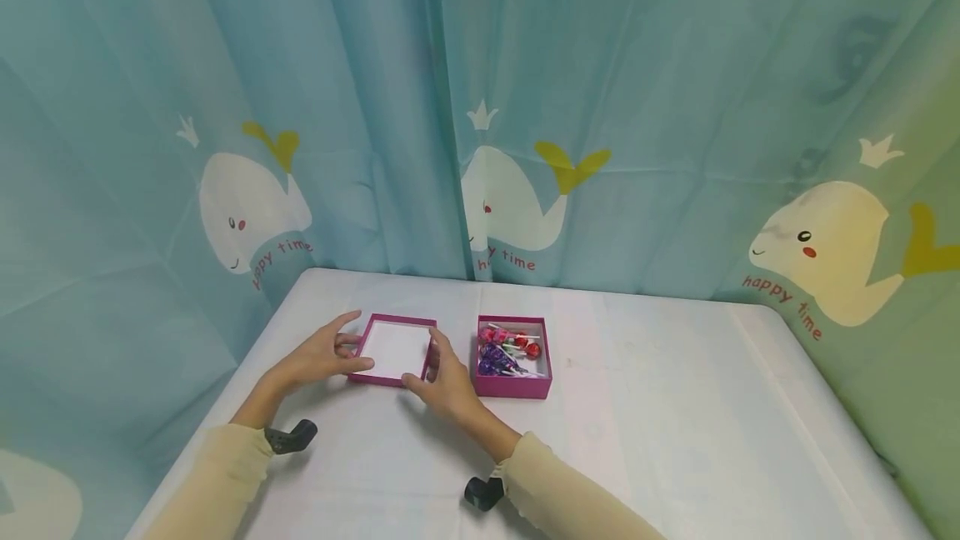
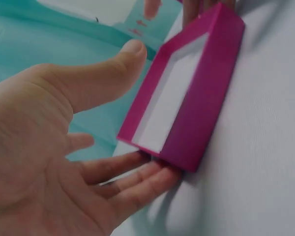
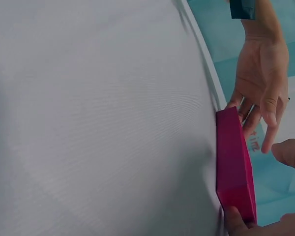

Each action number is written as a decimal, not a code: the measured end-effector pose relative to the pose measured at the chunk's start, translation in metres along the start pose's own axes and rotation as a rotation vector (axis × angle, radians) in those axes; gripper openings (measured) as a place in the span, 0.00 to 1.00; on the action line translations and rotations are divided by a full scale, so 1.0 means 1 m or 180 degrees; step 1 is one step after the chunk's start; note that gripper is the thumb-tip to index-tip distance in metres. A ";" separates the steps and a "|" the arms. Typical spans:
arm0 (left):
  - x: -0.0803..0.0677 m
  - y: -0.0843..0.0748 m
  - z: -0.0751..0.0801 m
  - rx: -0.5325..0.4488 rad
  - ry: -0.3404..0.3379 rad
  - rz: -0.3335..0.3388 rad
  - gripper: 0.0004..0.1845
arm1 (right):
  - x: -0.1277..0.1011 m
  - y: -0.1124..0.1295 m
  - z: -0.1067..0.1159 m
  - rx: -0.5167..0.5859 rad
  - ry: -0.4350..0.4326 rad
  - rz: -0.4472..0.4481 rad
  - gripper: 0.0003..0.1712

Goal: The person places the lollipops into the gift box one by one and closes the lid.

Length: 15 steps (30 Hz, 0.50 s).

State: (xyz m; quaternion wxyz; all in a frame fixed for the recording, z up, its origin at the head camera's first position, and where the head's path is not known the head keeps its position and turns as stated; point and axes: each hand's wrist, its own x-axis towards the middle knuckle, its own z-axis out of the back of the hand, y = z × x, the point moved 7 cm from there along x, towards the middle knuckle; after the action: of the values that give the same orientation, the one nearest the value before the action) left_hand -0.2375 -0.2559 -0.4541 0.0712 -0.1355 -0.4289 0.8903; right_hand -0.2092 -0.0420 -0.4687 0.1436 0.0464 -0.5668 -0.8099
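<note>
magenta box lid (image 1: 395, 349) | white inside up | flat on table, just left of box

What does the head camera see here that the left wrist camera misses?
Only the head view shows the box of lollipops, the whale curtain and both sleeves. Only the left wrist view shows the left hand close up, fingertips touching the lid's corner. Both show the magenta lid lying white inside up on the table, the right hand at its other side.
</note>
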 end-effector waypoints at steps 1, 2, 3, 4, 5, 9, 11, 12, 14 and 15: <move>0.000 -0.002 0.000 -0.0015 -0.0021 0.0003 0.56 | 0.000 0.000 0.001 0.0035 -0.0019 -0.0017 0.51; 0.000 -0.003 0.001 -0.0031 -0.0050 0.0000 0.55 | 0.000 0.001 0.002 0.0084 -0.0046 -0.0019 0.51; 0.001 -0.006 0.002 -0.0024 -0.0083 -0.0010 0.56 | 0.000 0.002 0.003 0.0138 -0.0078 -0.0006 0.51; 0.001 -0.008 0.003 -0.0012 -0.0126 -0.0032 0.56 | 0.000 0.004 0.004 0.0191 -0.0122 0.0018 0.51; 0.001 -0.011 0.004 -0.0010 -0.0174 -0.0043 0.56 | 0.001 0.006 0.006 0.0269 -0.0170 0.0047 0.51; 0.001 -0.023 0.008 -0.0030 -0.0372 -0.0146 0.54 | 0.003 0.015 0.013 0.0545 -0.0398 0.0092 0.50; 0.001 -0.028 0.010 -0.0098 -0.0460 -0.0148 0.51 | 0.004 0.018 0.016 0.0582 -0.0479 0.0071 0.49; 0.001 -0.030 0.011 -0.0130 -0.0505 -0.0152 0.50 | 0.005 0.018 0.017 0.0569 -0.0506 0.0053 0.49; 0.002 -0.034 0.012 -0.0193 -0.0592 -0.0147 0.46 | 0.005 0.019 0.019 0.0537 -0.0536 0.0060 0.49; 0.002 -0.035 0.012 -0.0208 -0.0631 -0.0131 0.45 | 0.005 0.019 0.019 0.0507 -0.0543 0.0055 0.48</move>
State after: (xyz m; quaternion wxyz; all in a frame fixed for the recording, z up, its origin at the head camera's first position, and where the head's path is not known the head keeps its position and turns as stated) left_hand -0.2424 -0.2424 -0.4196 0.0423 -0.0401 -0.4653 0.8833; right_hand -0.2149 -0.0321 -0.4438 0.0977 -0.0163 -0.6399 -0.7621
